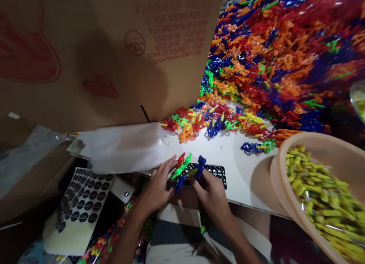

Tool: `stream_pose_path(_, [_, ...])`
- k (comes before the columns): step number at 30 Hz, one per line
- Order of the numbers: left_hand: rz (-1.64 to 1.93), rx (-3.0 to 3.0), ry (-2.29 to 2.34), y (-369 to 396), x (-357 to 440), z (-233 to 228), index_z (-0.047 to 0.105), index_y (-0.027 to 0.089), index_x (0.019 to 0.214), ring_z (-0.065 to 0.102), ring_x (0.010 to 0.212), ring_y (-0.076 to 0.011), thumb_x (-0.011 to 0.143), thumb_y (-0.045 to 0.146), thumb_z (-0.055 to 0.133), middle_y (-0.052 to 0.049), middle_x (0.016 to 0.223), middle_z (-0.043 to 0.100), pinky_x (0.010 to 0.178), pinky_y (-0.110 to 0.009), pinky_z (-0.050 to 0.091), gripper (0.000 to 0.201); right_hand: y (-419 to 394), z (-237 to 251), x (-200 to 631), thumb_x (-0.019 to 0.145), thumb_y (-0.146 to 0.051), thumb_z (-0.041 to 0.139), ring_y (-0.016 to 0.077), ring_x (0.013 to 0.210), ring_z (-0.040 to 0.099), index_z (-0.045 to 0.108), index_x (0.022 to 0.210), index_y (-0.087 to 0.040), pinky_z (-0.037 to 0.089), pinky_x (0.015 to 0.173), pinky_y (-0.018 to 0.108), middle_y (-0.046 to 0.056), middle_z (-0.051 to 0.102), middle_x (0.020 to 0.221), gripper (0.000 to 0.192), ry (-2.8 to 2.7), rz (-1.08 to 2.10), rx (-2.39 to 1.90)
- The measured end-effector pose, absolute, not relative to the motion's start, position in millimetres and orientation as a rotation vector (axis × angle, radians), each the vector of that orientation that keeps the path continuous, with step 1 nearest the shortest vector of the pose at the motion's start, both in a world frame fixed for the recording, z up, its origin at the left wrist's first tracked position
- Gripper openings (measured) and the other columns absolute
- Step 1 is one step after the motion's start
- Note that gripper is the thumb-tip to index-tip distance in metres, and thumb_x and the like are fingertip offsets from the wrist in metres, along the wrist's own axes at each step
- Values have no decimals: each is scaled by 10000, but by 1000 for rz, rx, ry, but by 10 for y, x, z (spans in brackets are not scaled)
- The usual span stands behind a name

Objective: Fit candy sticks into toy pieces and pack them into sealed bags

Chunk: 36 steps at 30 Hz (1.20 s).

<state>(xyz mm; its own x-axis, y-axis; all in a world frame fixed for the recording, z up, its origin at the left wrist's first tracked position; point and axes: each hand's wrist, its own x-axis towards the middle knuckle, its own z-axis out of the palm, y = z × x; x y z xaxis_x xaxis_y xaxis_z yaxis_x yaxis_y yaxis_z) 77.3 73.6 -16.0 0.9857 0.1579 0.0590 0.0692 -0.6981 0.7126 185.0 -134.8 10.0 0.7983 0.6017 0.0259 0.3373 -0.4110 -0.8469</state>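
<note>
A black tray with rows of holes (215, 173) lies at the near edge of the white table. Over its left end, a red figure toy (180, 159), a bright green figure toy (182, 166) and a dark blue one (179, 183) stand at a tilt. My left hand (160, 186) is beside these toys, fingers stretched out and thumb apart; whether it touches the tray's end is hidden. Between thumb and fingers, my right hand (212, 191) grips a blue figure toy (201, 166) above the tray. A yellow piece (193, 172) shows near its lower end.
A cardboard box (176, 85) rises behind the table. White plastic bags (125, 148) lie left, above a sticker sheet (85, 199). Loose toys (196, 123) spread from a large pile (256, 58). A peach basin (281, 161) holds yellow pieces (322, 203) at right.
</note>
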Motion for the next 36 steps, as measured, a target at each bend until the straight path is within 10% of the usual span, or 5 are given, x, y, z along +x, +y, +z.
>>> stream_pose_path(8, [325, 2437, 136, 583, 726, -313, 403, 237, 1728, 670, 1467, -369, 923, 147, 721, -168, 1598, 695, 1317, -599, 481, 870, -1363, 12, 1804, 1105, -227, 563, 251, 919, 732, 730, 1028, -257, 576, 820, 332, 82, 745, 1013, 186, -841, 226, -2075])
stream_pose_path(17, [345, 2441, 136, 626, 733, -379, 512, 253, 1674, 687, 1433, -381, 1010, 464, 820, -169, 1559, 725, 1275, -562, 506, 762, -1389, 87, 1926, 1169, -268, 574, 217, 886, 751, 759, 1110, -257, 572, 779, 298, 74, 757, 1027, 195, -1002, 271, -2098])
stream_pose_path(36, [350, 2431, 120, 597, 753, -343, 556, 246, 1626, 693, 1455, -366, 1018, 365, 797, -161, 1567, 734, 1269, -557, 514, 665, -1386, 111, 2070, 1135, -217, 657, 181, 862, 743, 777, 988, -258, 482, 705, 257, 39, 750, 1040, 194, -1164, 396, -2228])
